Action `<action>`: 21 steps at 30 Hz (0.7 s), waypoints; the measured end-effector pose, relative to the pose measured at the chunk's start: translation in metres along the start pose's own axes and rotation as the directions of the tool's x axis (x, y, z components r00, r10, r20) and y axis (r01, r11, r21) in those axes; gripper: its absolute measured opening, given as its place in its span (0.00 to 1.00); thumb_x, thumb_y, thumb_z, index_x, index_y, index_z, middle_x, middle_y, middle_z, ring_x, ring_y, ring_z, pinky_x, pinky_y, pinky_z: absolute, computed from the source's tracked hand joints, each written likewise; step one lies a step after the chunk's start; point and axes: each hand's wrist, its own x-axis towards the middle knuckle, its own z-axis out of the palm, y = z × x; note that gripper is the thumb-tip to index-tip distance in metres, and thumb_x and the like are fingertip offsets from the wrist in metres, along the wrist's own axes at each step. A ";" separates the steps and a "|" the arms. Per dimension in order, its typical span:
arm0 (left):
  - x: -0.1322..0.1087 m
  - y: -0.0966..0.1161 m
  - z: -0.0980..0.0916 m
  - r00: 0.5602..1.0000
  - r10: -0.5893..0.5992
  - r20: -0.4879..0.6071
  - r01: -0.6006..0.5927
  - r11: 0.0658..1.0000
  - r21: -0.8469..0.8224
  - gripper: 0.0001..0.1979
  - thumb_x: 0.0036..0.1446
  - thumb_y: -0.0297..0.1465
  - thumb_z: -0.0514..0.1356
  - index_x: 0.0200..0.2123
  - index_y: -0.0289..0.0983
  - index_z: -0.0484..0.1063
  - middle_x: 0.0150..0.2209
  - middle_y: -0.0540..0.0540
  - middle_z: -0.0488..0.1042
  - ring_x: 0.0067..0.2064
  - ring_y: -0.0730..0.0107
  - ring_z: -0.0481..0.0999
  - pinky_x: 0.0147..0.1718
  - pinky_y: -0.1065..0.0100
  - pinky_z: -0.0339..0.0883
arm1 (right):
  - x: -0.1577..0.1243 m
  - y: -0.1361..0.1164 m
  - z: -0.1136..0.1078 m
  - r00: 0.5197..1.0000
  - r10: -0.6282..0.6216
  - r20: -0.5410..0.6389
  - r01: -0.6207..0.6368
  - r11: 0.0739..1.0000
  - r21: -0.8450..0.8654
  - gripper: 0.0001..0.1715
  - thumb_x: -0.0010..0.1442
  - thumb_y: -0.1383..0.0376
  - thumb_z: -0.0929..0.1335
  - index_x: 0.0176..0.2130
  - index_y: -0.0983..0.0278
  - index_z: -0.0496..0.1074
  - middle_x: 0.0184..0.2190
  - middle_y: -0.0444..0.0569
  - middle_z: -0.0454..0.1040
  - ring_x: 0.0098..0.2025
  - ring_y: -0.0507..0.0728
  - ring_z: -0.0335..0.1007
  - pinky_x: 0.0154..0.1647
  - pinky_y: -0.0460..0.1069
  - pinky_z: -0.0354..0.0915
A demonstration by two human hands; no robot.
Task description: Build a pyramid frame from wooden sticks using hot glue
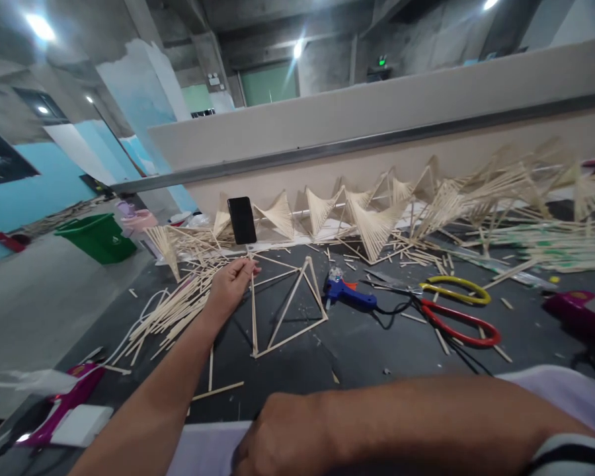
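The fingertips of my left hand are pinched at the upper left corner of a frame of thin wooden sticks, which stands on the dark table. Its sticks form triangles, with a raised peak on the right. My right hand is low at the front edge, curled like a fist; its fingers are mostly hidden, and I cannot see what they hold. To the right of the frame lie a blue glue gun and large scissors with one yellow and one red handle.
Loose sticks lie left of my hand. A phone stands upright behind it. Fan-shaped stick models line the back by a low wall. Purple power strips sit at the left; a green bin stands on the floor.
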 end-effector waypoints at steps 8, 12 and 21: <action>0.000 0.006 0.003 0.998 -0.063 -0.007 0.063 0.998 0.023 0.18 0.56 0.43 0.54 0.38 0.35 0.73 0.40 0.43 0.75 0.39 0.64 0.76 0.41 0.63 0.71 | -0.010 0.014 0.015 0.990 -0.090 -0.108 0.093 0.996 0.016 0.07 0.54 0.65 0.64 0.37 0.59 0.65 0.37 0.43 0.74 0.30 0.50 0.68 0.18 0.44 0.53; -0.001 0.009 0.003 0.997 -0.072 0.000 0.072 0.997 0.036 0.17 0.56 0.43 0.54 0.38 0.36 0.73 0.43 0.42 0.74 0.41 0.63 0.75 0.42 0.62 0.71 | -0.014 0.015 0.007 0.987 -0.097 -0.126 0.100 0.995 0.017 0.07 0.54 0.65 0.64 0.37 0.60 0.65 0.35 0.44 0.74 0.27 0.50 0.67 0.15 0.45 0.50; -0.001 0.008 0.004 0.998 -0.059 -0.027 0.060 0.997 0.048 0.19 0.56 0.44 0.53 0.39 0.35 0.73 0.36 0.43 0.77 0.39 0.63 0.76 0.39 0.64 0.71 | -0.049 -0.034 -0.111 0.844 0.264 -0.467 -0.281 0.959 0.035 0.08 0.59 0.64 0.61 0.34 0.62 0.68 0.28 0.46 0.72 0.26 0.51 0.64 0.21 0.46 0.52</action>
